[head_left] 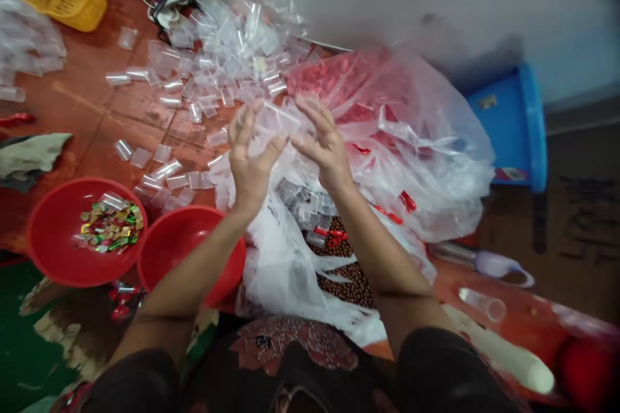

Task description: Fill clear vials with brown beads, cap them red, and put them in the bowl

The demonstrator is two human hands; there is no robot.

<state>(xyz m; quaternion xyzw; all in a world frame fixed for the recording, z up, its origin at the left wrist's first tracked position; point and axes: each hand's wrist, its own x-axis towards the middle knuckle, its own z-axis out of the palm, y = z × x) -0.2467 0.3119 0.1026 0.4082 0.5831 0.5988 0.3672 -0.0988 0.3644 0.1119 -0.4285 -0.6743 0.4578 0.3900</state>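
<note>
My left hand (252, 164) and my right hand (323, 145) are raised over a white plastic bag (271, 251), palms facing each other. Fingers are spread on both, and the thumb tips point inward, close together. Clear plastic shows between them; I cannot tell whether any of it is touched or lies behind. Below the hands, in the bag's opening, are small clear plastic containers (305, 203), red plastic pieces (334, 237) and many small round brown balls (346, 274). Just beyond my right hand lies a large clear bag (426, 135) full of red pieces.
Many clear containers (208, 71) lie scattered on the red floor. At left stand a red bowl (48, 232) with shiny wrapped pieces and a second red bowl (188, 232). A yellow basket (87, 3) is far left; a blue bin (506, 129) and a purple-handled tool (498, 266) are right.
</note>
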